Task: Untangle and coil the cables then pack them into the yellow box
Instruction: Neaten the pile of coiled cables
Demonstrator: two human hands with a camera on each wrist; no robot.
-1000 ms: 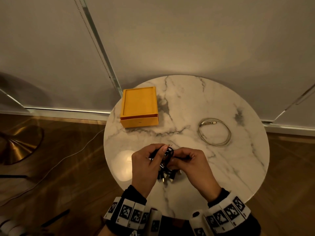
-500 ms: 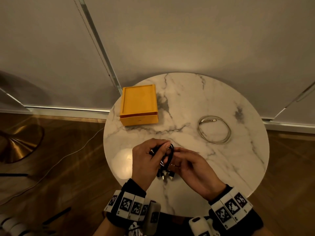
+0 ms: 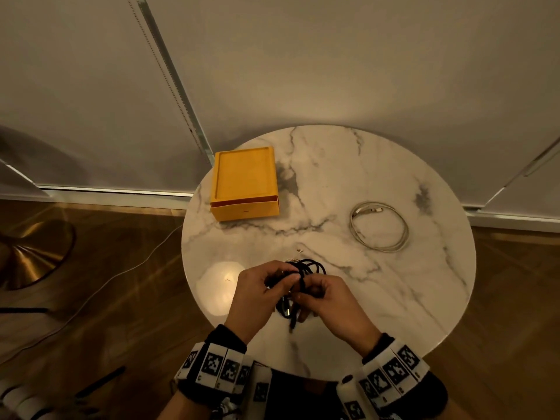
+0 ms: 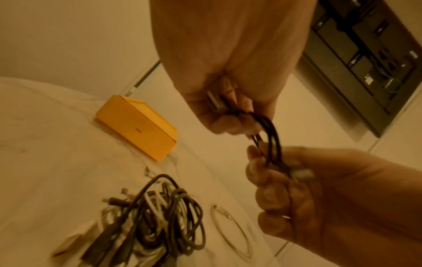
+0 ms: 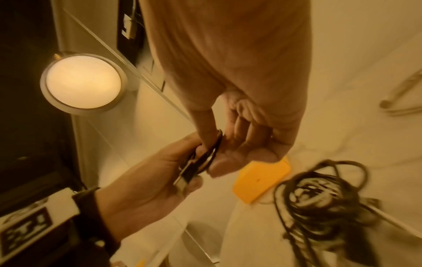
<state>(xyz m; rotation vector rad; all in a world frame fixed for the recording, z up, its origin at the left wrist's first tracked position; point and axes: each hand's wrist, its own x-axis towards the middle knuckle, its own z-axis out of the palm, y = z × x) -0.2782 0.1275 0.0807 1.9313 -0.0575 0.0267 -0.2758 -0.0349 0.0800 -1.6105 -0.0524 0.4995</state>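
I hold a small black cable coil [image 3: 302, 281] over the near part of the round marble table [image 3: 394, 298]. My left hand [image 3: 272, 283] grips one side of it, with a metal plug [image 4: 213, 102] against the palm. My right hand [image 3: 315, 294] pinches the other side of the black cable coil [image 4: 273, 137] between thumb and fingers. Under the hands lies a tangle of black and white cables [image 4: 160, 216], mostly hidden in the head view. The yellow box [image 3: 245, 183] stands at the table's back left. A coiled white cable [image 3: 378, 227] lies at the right.
The table edge runs just in front of my wrists. A brass lamp base [image 3: 27, 259] and a thin white cord [image 3: 91, 301] are on the wooden floor to the left. A pale wall stands behind the table. A lit round lamp [image 5: 83, 84] shows in the right wrist view.
My right hand has come back in against the left, its fingers closing round the black coil. Both hands stay over the same near part of the table.
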